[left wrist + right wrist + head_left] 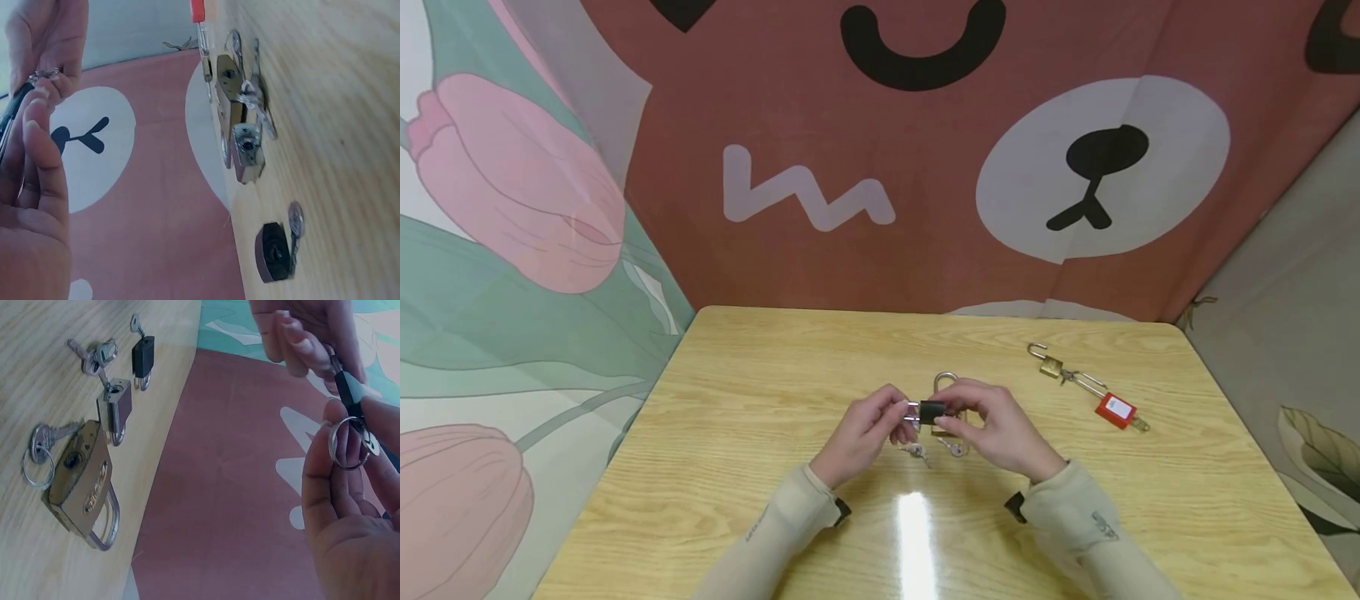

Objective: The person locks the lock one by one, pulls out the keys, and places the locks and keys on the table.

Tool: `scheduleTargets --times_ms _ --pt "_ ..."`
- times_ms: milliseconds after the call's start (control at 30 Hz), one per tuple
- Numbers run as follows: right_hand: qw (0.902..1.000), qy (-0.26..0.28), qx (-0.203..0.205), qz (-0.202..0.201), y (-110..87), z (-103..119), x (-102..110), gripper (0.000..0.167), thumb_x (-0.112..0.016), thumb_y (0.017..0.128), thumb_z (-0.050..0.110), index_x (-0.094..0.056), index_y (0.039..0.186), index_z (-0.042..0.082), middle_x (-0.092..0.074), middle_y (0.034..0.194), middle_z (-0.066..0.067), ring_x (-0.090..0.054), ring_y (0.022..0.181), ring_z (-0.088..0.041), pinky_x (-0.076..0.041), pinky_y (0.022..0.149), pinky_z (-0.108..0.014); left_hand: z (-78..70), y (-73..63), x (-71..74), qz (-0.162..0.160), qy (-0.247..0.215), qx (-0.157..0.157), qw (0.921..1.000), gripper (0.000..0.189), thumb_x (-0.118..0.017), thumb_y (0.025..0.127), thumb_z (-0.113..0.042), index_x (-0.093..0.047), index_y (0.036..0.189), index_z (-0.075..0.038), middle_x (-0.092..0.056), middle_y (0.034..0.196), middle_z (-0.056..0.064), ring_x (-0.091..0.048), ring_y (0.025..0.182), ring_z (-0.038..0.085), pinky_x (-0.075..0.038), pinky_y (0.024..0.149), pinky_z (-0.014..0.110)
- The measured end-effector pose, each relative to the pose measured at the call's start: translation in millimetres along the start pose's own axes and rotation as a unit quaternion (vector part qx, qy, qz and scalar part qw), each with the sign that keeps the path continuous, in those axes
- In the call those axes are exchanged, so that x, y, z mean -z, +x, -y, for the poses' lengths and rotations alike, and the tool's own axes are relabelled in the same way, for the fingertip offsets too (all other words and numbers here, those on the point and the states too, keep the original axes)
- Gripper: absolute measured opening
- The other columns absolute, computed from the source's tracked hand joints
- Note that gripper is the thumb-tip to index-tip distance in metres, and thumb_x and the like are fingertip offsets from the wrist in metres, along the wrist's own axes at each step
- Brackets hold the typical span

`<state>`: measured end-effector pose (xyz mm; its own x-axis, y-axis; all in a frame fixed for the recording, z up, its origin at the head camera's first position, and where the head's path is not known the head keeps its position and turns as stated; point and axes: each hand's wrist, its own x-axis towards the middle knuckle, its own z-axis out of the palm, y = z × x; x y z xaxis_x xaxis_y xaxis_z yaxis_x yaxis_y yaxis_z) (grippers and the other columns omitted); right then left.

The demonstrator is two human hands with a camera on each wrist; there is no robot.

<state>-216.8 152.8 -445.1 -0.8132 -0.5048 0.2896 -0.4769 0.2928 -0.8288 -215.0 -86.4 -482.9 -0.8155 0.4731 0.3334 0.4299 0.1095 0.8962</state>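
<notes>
Both hands hold a black padlock (933, 412) above the table, its silver shackle pointing left. My left hand (868, 429) pinches it at the shackle end. With thumb and fingers, my right hand (1003, 429) grips the body's other end, where a key (371, 444) with a split ring (335, 450) sticks out. Fingers partly hide the key and shackle. Below, on the table, stand a brass padlock (84, 478), a smaller silver padlock (115, 407) and another black padlock (144, 357), with keys lying beside them.
On the wooden table (737, 383), at the right, lie a brass padlock (1051, 367) with its shackle open and a red padlock (1116, 410) with a white label. A printed curtain (820, 267) hangs behind the back edge.
</notes>
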Motion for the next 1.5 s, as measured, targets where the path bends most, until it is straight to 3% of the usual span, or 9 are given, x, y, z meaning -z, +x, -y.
scheduleTargets --times_ms 200,400,500,700,867,1033,1133,1333,1500 --pt "0.9997 0.026 -0.004 -0.002 -0.1 -1.2 -0.5 0.023 -0.075 0.095 0.009 -0.075 0.117 0.012 -0.072 0.106 -0.002 -0.071 0.091 -0.012 -0.060 0.082 -0.028 0.0 -1.3 1.5 0.019 0.030 0.015 0.9992 0.031 -0.040 0.114 -0.019 -0.060 0.093 -0.007 -0.068 0.067 0.007 -0.063 0.059 0.012 -0.057 0.055 0.037" --pt "0.9937 0.096 -0.052 0.021 -0.4 -1.0 -1.0 0.027 -0.074 0.095 0.008 -0.072 0.122 0.002 -0.076 0.110 -0.015 -0.077 0.094 -0.016 -0.064 0.081 -0.031 -0.3 -1.1 1.8 0.000 0.067 0.009 0.9977 0.032 -0.044 0.113 -0.020 -0.058 0.086 -0.011 -0.050 0.058 -0.005 -0.043 0.049 0.001 -0.037 0.044 0.020" --pt "0.9905 0.111 -0.075 0.029 -0.7 -1.6 -1.7 0.029 -0.074 0.096 0.008 -0.071 0.123 -0.001 -0.077 0.110 -0.018 -0.078 0.092 -0.017 -0.064 0.078 -0.031 0.9 -1.3 1.1 -0.008 0.073 0.008 0.9973 0.033 -0.045 0.112 -0.017 -0.057 0.082 -0.011 -0.047 0.061 -0.007 -0.039 0.052 0.000 -0.034 0.047 0.018" --pt "0.9916 0.101 -0.076 0.026 -0.6 -2.6 -3.9 0.027 -0.075 0.095 0.009 -0.072 0.120 -0.001 -0.078 0.104 -0.016 -0.078 0.087 -0.018 -0.064 0.072 -0.031 2.0 -3.2 -2.8 -0.011 0.076 0.003 0.9970 0.037 -0.043 0.112 -0.013 -0.052 0.077 -0.010 -0.042 0.059 -0.009 -0.037 0.053 0.000 -0.036 0.051 0.019" --pt "0.9894 0.122 -0.074 0.027 0.1 -2.1 -6.8 0.026 -0.076 0.094 0.006 -0.072 0.118 -0.001 -0.078 0.103 -0.017 -0.078 0.086 -0.023 -0.064 0.073 -0.034 0.4 -3.7 -8.5 -0.029 0.091 -0.007 0.9954 0.038 -0.043 0.112 -0.012 -0.050 0.074 -0.011 -0.040 0.058 -0.010 -0.036 0.053 -0.001 -0.035 0.051 0.019" --pt "0.9856 0.153 -0.065 0.030 0.8 -1.0 -9.2 0.027 -0.075 0.092 0.000 -0.070 0.118 -0.007 -0.077 0.104 -0.021 -0.078 0.086 -0.018 -0.065 0.078 -0.037 -1.6 -3.3 -14.3 -0.037 0.065 0.006 0.9972 0.040 -0.041 0.113 -0.013 -0.048 0.073 -0.010 -0.039 0.059 -0.010 -0.035 0.053 -0.001 -0.033 0.050 0.019" --pt "0.9874 0.146 -0.054 0.029 1.8 0.2 -9.8 0.027 -0.075 0.091 -0.001 -0.070 0.117 -0.006 -0.077 0.104 -0.021 -0.078 0.086 -0.017 -0.064 0.078 -0.040 -1.7 -3.7 -15.7 -0.037 0.052 0.021 0.9977 0.041 -0.040 0.113 -0.016 -0.047 0.073 -0.009 -0.039 0.060 -0.010 -0.035 0.053 0.000 -0.034 0.051 0.019" --pt "0.9906 0.123 -0.054 0.027 4.2 -0.9 -12.1 0.028 -0.075 0.092 0.000 -0.071 0.119 -0.005 -0.077 0.105 -0.019 -0.078 0.088 -0.015 -0.064 0.079 -0.034 2.0 -5.7 -13.3 -0.051 0.085 0.024 0.9948 0.040 -0.040 0.113 -0.016 -0.048 0.074 -0.012 -0.039 0.061 -0.010 -0.035 0.054 0.001 -0.035 0.052 0.021" --pt "0.9907 0.117 -0.065 0.022 6.5 -1.1 -13.2 0.030 -0.075 0.093 0.004 -0.071 0.123 -0.002 -0.077 0.107 -0.017 -0.078 0.092 -0.024 -0.064 0.080 -0.037 4.6 -4.3 -11.5 -0.062 0.072 0.021 0.9953 0.039 -0.040 0.113 -0.016 -0.047 0.075 -0.011 -0.038 0.060 -0.009 -0.035 0.054 0.002 -0.033 0.053 0.020"
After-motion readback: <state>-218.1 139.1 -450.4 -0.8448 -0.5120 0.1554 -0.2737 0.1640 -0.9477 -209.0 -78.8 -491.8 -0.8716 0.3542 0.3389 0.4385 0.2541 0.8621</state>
